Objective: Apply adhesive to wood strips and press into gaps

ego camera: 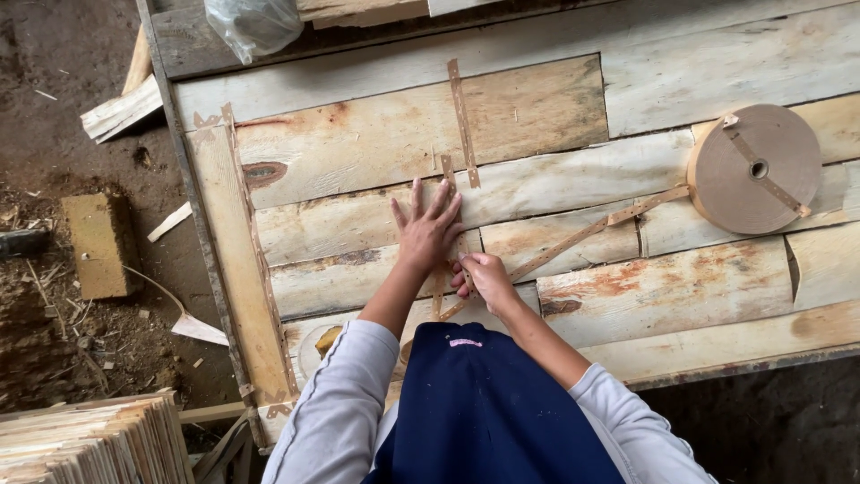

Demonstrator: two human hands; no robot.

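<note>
The left hand [428,229] lies flat, fingers spread wide, pressing the veneer sheets [358,229] on the surface [717,63]. Just right of it, the right hand [484,276] is curled, pinching a strip of brown tape [573,237] running right to the tape roll [754,168].

Clear plastic bag [253,24], crumpled, at top edge of the wooden work surface, left of centre. Small pink rectangular label [465,342] on the dark blue garment, bottom centre. No signs or screens.
</note>
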